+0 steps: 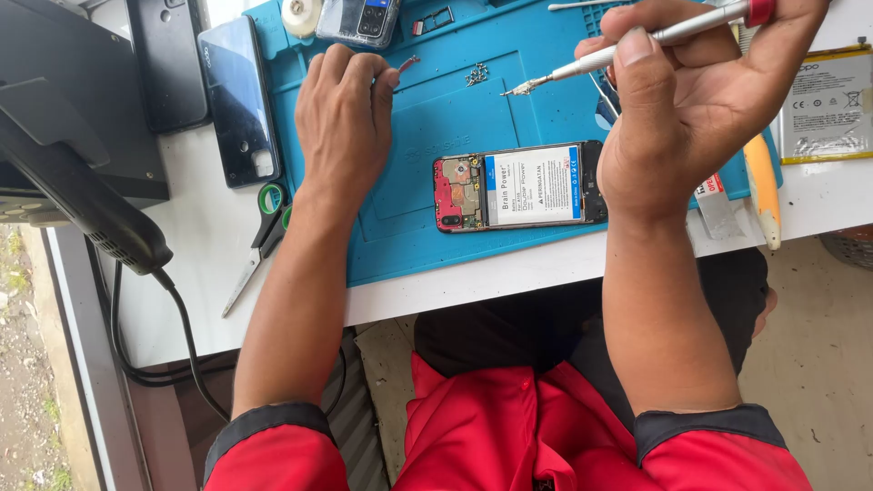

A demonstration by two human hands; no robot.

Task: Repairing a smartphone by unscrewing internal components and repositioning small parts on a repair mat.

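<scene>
Here, white-and-blue battery label — below right hand.

Right hand grips a screwdriver above the opened phone; left hand rests on blue mat.

- Soft, even daylight; bright overall, with no harsh highlights.
- Faint, diffuse shadows lie on the blue mat just under the fingers of the left hand and below the right hand.
- Mild glare on the dark phone screen, left of the left fingers.
- Focus is sharp around the fingertips; slight wide-angle stretch towards the edges.
</scene>
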